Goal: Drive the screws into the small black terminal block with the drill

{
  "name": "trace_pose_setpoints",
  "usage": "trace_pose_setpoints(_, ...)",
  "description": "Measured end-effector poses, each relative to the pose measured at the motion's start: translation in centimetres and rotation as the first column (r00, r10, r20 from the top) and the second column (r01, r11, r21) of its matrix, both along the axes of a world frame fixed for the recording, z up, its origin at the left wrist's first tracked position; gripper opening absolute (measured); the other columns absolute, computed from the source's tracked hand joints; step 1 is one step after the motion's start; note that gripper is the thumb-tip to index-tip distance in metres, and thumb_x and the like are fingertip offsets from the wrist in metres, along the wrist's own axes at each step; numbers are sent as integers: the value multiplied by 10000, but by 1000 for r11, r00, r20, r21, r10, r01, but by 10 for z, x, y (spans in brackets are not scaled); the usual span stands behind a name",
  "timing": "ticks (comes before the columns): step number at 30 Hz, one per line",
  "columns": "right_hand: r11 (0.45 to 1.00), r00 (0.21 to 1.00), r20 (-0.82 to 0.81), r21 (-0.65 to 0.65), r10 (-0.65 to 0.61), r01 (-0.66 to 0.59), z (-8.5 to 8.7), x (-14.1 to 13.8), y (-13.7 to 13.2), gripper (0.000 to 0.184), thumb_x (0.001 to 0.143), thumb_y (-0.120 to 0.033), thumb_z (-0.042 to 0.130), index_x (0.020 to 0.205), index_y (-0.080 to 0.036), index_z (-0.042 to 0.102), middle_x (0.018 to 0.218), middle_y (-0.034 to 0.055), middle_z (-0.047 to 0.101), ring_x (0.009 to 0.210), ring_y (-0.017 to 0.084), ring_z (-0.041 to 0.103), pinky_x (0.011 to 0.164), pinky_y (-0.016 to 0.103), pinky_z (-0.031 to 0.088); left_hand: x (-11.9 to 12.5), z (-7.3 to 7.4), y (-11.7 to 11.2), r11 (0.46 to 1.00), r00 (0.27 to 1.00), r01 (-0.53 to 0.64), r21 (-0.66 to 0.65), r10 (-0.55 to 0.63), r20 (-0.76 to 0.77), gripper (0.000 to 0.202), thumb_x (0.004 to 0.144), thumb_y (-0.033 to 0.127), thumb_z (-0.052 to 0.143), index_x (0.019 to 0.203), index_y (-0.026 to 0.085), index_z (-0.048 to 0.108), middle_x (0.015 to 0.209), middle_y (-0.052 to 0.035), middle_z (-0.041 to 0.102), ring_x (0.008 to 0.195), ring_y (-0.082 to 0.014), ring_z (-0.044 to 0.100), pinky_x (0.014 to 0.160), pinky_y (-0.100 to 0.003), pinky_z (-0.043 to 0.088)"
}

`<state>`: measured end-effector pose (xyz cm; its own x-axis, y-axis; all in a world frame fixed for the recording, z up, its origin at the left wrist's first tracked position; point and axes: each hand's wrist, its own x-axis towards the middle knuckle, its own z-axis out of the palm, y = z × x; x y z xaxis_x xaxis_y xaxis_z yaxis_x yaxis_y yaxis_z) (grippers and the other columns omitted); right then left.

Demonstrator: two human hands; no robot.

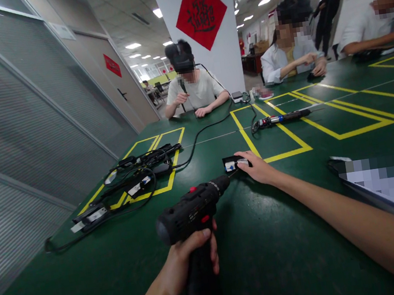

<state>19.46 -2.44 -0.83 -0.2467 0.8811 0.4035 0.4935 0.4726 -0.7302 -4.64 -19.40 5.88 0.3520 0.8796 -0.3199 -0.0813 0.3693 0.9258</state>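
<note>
My left hand is wrapped round the handle of a black cordless drill with red buttons. The drill points forward and to the right, and a thin bit sticks out of its chuck. The bit's tip lies close by a small black box-like part with a white label; whether they touch I cannot tell. My right hand grips the right end of this part on the green table, thumb and fingers around it.
Black power adapters and cables are piled on the left. A pen-shaped electric screwdriver lies further back, inside yellow tape outlines. On the right rests a phone-like device. Across the table sit several people, one with a headset.
</note>
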Motion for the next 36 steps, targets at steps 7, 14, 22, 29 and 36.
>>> trace_pose_setpoints(7,1000,1000,-2,-2,8,-8,0,2,0,334,887,-282,517,1203,-178,491,1195,81,538,1009,220,565,844,439,471,-3,-1,0,1000,999,25,-12,-24,21,284,846,302,407,1070,130,429,593,-10,551,491,-177,568,515,-307,412)
trace_pose_setpoints(14,1000,1000,0,-8,7,-7,2,2,-2,336,890,-289,510,1208,-181,487,1204,82,532,1019,223,559,850,442,466,-2,0,0,1000,1000,17,0,-17,21,311,845,304,409,1095,119,439,593,-12,552,490,-172,566,516,-303,413)
trace_pose_setpoints(22,1000,1000,3,-11,5,-5,2,2,-2,334,890,-291,510,1206,-183,489,1201,81,533,1013,220,562,849,439,467,-3,-1,1,1000,999,24,-4,-24,24,268,833,306,426,1024,122,461,584,-17,555,484,-175,568,507,-298,412)
trace_pose_setpoints(29,1000,1000,3,-4,4,-4,1,1,-1,334,890,-288,511,1205,-182,489,1198,81,535,1008,219,564,845,437,469,-4,-2,2,999,999,38,5,-38,29,226,837,294,414,988,133,461,589,-16,554,490,-180,573,505,-301,415)
trace_pose_setpoints(36,1000,1000,4,-2,3,-3,0,2,0,335,889,-284,512,1208,-184,487,1207,81,529,1021,223,557,849,440,466,-4,-2,2,999,999,34,-8,-33,27,238,820,309,438,970,129,475,585,-21,561,485,-174,569,505,-299,421)
